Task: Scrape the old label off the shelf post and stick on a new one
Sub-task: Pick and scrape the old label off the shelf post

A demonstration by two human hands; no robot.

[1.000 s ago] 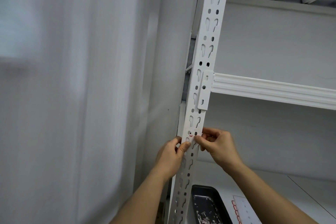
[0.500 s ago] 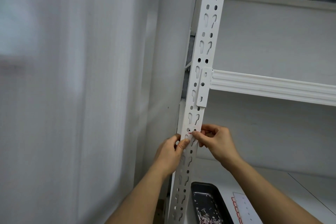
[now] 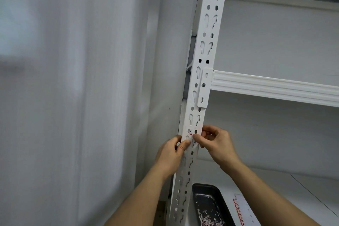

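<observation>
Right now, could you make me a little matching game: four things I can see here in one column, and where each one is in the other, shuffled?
Things:
1. left hand
2. right hand
3. black tray
4. shelf beam

Places:
A. on the lower shelf, holding pale scrapings
B. hooked to the shelf post, above both hands
C. on the post's left edge, thumb on its front
D. on the post's right side, fingertips at the front

Pairs: 1-C, 2-D, 3-A, 4-B

Post at centre, hands meeting on it

Left hand (image 3: 171, 154) at the shelf post's (image 3: 205, 57) 9 o'clock, right hand (image 3: 215, 144) at 3; tray (image 3: 198, 191) on the shelf at 5.
</observation>
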